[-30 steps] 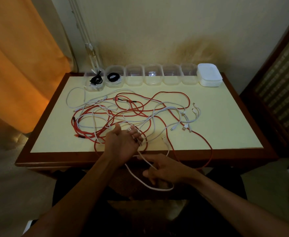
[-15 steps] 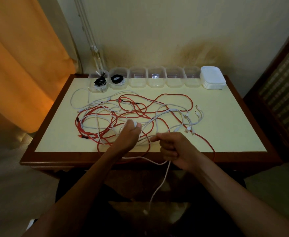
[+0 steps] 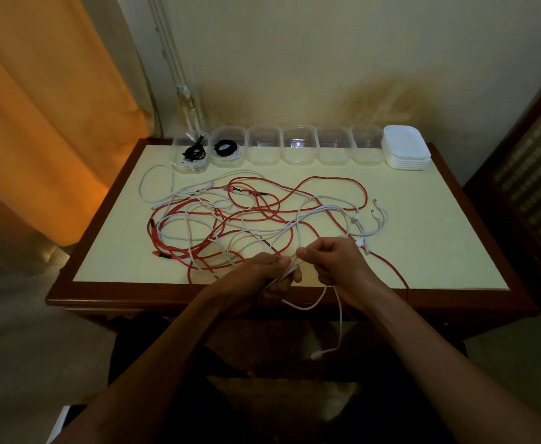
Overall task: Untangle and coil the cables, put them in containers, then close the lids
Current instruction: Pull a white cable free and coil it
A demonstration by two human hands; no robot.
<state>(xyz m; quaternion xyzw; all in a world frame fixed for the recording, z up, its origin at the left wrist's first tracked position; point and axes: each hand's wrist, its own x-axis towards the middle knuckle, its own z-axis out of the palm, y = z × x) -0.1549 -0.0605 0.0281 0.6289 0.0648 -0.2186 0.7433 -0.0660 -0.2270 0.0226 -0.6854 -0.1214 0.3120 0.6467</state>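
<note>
Both hands have closed together at the table (image 3: 455, 238) edge. The left hand (image 3: 264, 272) now grips gathered white cable (image 3: 338, 315); the right hand (image 3: 336, 262) pinches it, so coiling has begun.

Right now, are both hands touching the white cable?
Touching. The head view shows the left hand and the right hand both pinching the white cable.

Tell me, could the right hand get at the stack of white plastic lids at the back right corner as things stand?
Probably yes, but not freely: the right hand grips a white cable it would have to drop. Bare table lies between it and the stack of white plastic lids.
</note>
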